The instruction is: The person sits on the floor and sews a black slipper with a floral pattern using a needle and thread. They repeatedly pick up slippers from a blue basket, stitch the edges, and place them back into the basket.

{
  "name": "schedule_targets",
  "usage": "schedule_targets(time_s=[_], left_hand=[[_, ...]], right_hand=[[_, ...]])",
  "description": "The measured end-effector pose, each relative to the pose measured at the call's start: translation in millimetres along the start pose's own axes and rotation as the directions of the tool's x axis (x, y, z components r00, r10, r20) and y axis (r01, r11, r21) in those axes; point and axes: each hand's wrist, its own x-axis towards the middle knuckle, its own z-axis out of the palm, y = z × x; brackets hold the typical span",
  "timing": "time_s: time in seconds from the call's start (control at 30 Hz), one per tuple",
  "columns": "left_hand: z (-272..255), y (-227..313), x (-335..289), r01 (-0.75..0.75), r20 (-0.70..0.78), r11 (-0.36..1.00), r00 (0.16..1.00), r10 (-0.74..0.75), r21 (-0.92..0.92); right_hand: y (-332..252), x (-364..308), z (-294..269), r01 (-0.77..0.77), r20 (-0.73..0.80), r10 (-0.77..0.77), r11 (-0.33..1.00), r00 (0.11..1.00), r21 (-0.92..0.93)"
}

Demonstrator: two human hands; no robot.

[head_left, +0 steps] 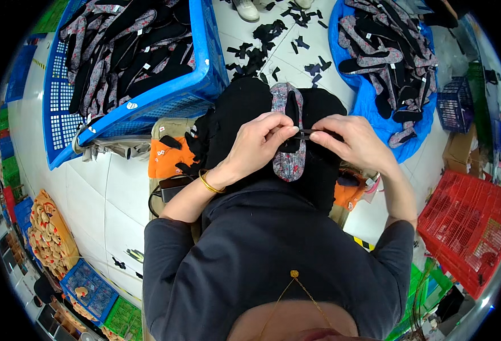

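Note:
A slipper-shaped fabric piece [289, 165], grey with a red floral pattern and a black middle, lies lengthwise over my black-clad lap. My left hand [262, 139] is closed over its middle, thumb and forefinger pinched at a narrow black strip [306, 134]. From the other side, my right hand [355, 142] pinches the same strip, its fingertips close to the left thumb. Part of the strip and the slipper's middle are hidden by my fingers.
A blue basket [202, 74] at the far left and a blue-lined container [359, 113] at the far right hold many similar pieces. Black scraps [256, 57] litter the floor ahead. Orange cloth [168, 156] lies beside my left thigh; red crates [466, 227] stand at right.

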Motion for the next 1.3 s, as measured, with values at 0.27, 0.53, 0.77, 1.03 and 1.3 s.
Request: schedule_targets(time_s=[0.27,0.53,0.77,1.03,1.3], left_hand=[[0,2,-1,-0.206,-0.034,0.969,0.977,0.212,0.136],[-11,6,-1,-0.272,-0.206,0.936,0.925,0.319,0.225],[-1,34,-25,-0.210,0.220,0.850,0.969,0.114,0.483],[-27,-10,-14,0.029,-0.052,0.454,0.985,-0.164,-0.890],[35,-46,-20,0.243,0.225,0.069,0.953,-0.202,-0.968]], right_hand=[[-22,31,-30,0.148,0.327,-0.084,0.973,0.941,-0.177],[-23,31,-40,0.133,0.295,-0.078,0.976,0.952,-0.172],[18,-5,-16,-0.187,0.045,0.183,0.921,0.982,0.340],[15,-31,67,-0.198,0.086,0.344,0.306,0.935,0.931],[0,16,83,0.480,-0.470,0.440,0.095,0.765,0.872]])
